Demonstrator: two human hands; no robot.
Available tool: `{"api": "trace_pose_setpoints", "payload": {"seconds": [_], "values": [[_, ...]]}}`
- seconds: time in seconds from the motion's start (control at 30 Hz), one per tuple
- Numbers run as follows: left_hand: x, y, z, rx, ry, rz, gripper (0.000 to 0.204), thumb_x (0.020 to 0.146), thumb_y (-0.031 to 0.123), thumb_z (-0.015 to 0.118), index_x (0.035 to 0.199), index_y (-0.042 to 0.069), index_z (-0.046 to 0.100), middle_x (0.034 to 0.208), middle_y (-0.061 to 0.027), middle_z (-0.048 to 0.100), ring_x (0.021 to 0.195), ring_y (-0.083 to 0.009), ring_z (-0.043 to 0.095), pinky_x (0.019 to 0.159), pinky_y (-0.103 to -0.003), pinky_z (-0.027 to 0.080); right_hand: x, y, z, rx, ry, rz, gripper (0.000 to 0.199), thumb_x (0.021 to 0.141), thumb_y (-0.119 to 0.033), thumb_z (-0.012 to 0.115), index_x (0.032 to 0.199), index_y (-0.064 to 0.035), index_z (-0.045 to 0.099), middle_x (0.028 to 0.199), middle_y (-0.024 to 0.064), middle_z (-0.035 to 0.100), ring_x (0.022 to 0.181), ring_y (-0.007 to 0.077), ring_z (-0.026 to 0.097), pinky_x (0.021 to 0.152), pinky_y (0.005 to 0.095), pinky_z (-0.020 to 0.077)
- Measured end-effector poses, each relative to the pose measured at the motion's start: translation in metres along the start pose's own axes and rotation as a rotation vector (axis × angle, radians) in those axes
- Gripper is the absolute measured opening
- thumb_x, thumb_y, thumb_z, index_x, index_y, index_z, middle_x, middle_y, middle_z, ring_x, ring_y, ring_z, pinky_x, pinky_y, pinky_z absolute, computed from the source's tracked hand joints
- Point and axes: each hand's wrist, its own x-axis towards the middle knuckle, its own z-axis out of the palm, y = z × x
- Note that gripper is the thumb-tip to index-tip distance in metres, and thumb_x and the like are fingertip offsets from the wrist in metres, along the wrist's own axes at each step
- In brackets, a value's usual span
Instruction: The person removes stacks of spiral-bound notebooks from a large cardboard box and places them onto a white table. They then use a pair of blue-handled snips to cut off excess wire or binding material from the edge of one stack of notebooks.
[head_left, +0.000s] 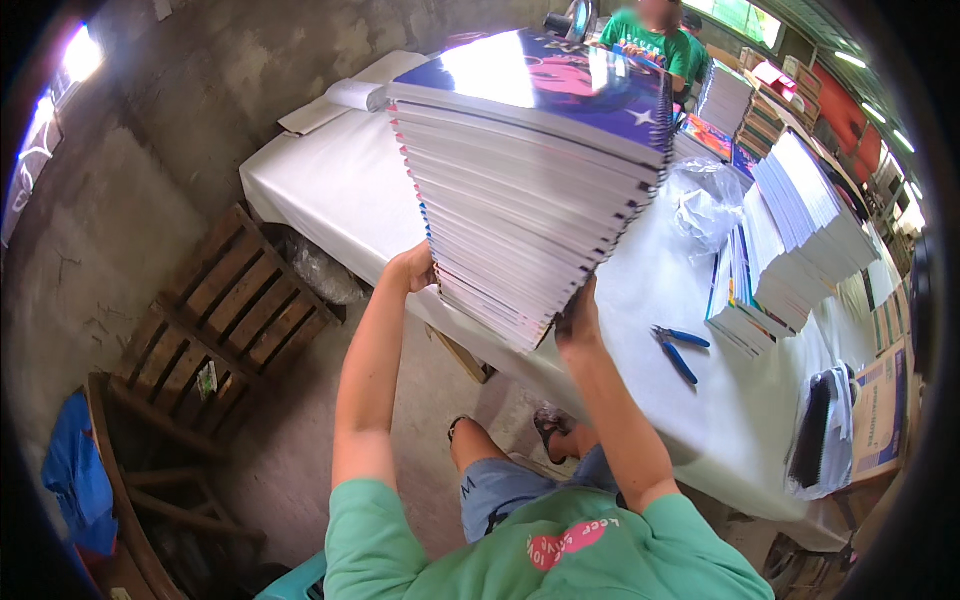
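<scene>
L to R: wooden pallets [240, 300] on floor, not in play. My left hand [412, 270] grips the lower left side of the notebook stack [530, 180]; right hand [577, 322] clamps under its bottom right corner. Stack is lifted off the white table [330, 190] (tall, heavy-looking), so I judge mid-carry. Next move needs level support, slow set-down. Blue pliers [680, 350] lie to the right.
</scene>
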Motion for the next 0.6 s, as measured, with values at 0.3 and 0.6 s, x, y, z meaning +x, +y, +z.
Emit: {"api": "trace_pose_setpoints", "payload": {"seconds": [0.3,0.6], "values": [[-0.085,-0.01,0.057,-0.152,0.21,0.11,0.095,0.082,0.075,0.032,0.137,-0.001,0.039,0.14,-0.0153,0.04,0.126,-0.0289,0.038,0.107,-0.047,0.023,0.107,-0.013,-0.059,-0.187,-0.314,0.231,0.044,0.093,-0.04,0.047,0.121,-0.0073,0.055,0.115,0.011,0.06,0.107,0.0233,0.056,0.093,0.0398,0.0466],[-0.098,-0.063,0.146,-0.481,0.593,0.249,0.094,0.086,0.07,0.033,0.135,-0.01,0.033,0.14,-0.0265,0.033,0.131,-0.0345,0.031,0.108,-0.043,0.024,0.153,-0.054,-0.031,-0.428,-0.467,0.217,0.044,0.093,-0.041,0.046,0.12,-0.0073,0.055,0.114,0.0106,0.061,0.105,0.0226,0.056,0.092,0.0391,0.0472]]}}
